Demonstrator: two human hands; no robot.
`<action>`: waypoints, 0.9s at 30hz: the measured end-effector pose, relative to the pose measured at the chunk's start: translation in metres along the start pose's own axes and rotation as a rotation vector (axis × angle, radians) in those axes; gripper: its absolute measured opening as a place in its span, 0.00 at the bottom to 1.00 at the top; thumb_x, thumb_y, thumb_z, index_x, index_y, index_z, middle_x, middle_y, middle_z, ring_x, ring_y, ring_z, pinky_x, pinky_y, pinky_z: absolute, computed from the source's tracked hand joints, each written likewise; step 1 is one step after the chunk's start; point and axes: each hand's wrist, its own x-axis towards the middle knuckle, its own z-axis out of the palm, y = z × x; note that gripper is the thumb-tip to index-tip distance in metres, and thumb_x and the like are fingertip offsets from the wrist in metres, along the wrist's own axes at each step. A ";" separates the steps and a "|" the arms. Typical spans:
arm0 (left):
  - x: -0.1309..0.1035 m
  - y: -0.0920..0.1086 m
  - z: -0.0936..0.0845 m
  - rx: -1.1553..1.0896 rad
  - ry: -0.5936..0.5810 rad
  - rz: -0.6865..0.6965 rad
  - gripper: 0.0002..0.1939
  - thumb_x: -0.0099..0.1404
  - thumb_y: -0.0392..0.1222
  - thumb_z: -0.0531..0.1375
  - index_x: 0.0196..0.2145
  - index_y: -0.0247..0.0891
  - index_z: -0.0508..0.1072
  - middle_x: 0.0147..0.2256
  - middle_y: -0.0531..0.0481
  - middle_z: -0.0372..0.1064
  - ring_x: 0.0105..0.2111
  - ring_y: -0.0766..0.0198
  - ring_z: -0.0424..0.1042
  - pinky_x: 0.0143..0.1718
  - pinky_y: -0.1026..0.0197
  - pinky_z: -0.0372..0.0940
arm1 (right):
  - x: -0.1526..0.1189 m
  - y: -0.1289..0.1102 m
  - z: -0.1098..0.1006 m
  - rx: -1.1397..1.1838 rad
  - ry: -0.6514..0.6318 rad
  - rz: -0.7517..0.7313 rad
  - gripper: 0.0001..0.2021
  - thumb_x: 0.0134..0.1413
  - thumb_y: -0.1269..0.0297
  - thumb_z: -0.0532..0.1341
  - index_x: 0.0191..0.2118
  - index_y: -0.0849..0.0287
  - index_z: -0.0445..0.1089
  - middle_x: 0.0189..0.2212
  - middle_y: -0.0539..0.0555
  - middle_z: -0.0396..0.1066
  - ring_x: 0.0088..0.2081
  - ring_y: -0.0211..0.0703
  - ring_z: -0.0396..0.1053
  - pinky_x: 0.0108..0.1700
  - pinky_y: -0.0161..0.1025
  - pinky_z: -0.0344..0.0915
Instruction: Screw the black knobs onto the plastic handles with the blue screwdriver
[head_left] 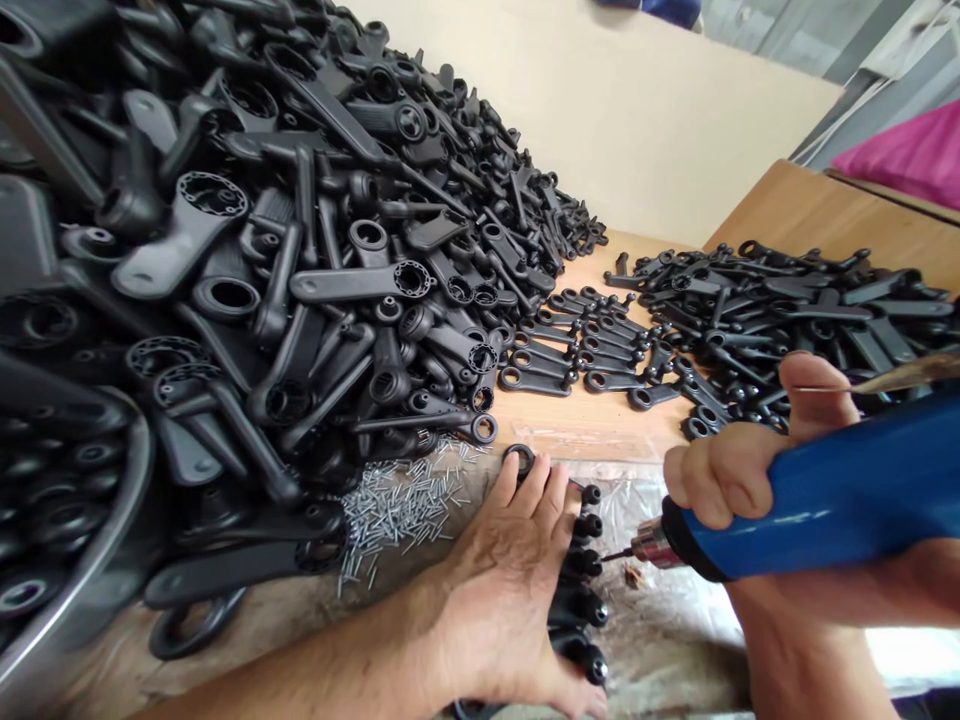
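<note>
My left hand (517, 545) lies flat across a row of black crank handles (577, 605), fingers stretched toward the far end and thumb toward the near end. The handles' knobs stick out to the right of the palm; the rest of the row is mostly hidden under the hand. My right hand (731, 475) is wrapped round a blue power screwdriver (847, 490), held nearly level. Its thin bit points left and reaches one knob near the middle of the row; whether it sits inside the knob I cannot tell.
A large heap of black handles (300, 280) rises on the left beside a metal-rimmed bowl (139, 470). Small metal pins (405, 505) lie loose near my left wrist. Further off are handles in rows (544, 355) and another pile (787, 310) against a wooden board (795, 200).
</note>
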 end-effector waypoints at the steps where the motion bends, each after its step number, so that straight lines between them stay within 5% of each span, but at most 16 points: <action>1: 0.000 0.000 0.000 0.001 -0.001 -0.001 0.58 0.50 0.73 0.54 0.62 0.24 0.46 0.64 0.24 0.41 0.64 0.35 0.36 0.62 0.35 0.36 | 0.001 0.000 0.001 -0.011 -0.006 -0.005 0.26 0.36 0.46 0.71 0.42 0.54 0.73 0.13 0.44 0.67 0.12 0.34 0.59 0.15 0.32 0.57; 10: 0.002 0.003 -0.008 0.045 -0.067 -0.003 0.59 0.48 0.75 0.56 0.63 0.24 0.50 0.64 0.26 0.40 0.65 0.36 0.35 0.63 0.38 0.31 | -0.019 0.002 -0.018 -0.051 -0.156 0.012 0.34 0.41 0.45 0.69 0.55 0.49 0.64 0.21 0.47 0.69 0.19 0.39 0.64 0.22 0.37 0.62; 22: 0.004 0.003 -0.008 0.061 -0.076 0.015 0.60 0.48 0.76 0.56 0.62 0.22 0.50 0.64 0.24 0.39 0.65 0.35 0.33 0.62 0.37 0.29 | -0.017 0.006 -0.018 -0.191 -0.191 -0.033 0.35 0.40 0.46 0.70 0.55 0.48 0.64 0.19 0.47 0.68 0.17 0.38 0.61 0.22 0.38 0.63; 25: 0.004 0.002 -0.007 0.057 -0.089 0.010 0.60 0.49 0.76 0.55 0.63 0.22 0.50 0.64 0.25 0.39 0.65 0.36 0.32 0.62 0.38 0.27 | -0.016 0.006 -0.030 -0.208 -0.306 0.056 0.30 0.36 0.44 0.70 0.49 0.44 0.69 0.19 0.47 0.68 0.18 0.41 0.62 0.22 0.39 0.63; 27: 0.004 0.003 -0.008 0.065 -0.102 0.008 0.59 0.49 0.76 0.54 0.63 0.23 0.51 0.64 0.26 0.39 0.65 0.36 0.32 0.62 0.38 0.26 | -0.019 0.005 -0.035 -0.208 -0.276 0.146 0.28 0.25 0.44 0.74 0.38 0.49 0.75 0.19 0.49 0.68 0.20 0.44 0.64 0.22 0.41 0.64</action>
